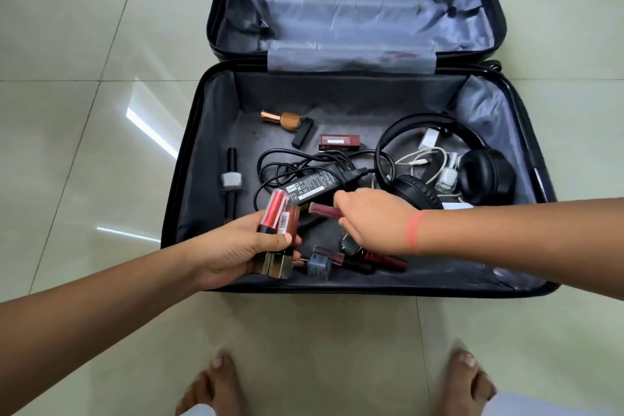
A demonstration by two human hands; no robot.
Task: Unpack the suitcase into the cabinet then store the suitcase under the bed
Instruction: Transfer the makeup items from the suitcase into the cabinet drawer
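Hands gathering cosmetics from the open suitcase (189, 179).
The left hand (233, 248) clenched several lip-gloss tubes (278, 213); just beyond, the right hand (374, 219) pinched a dark red tube (326, 210), with the power adapter (312, 184) and headphones (439, 165) farther off.

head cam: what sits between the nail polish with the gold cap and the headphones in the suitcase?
In the head view, a small dark red box lies on the lining between the gold-capped nail polish and the headphones; a black stick touches the polish.
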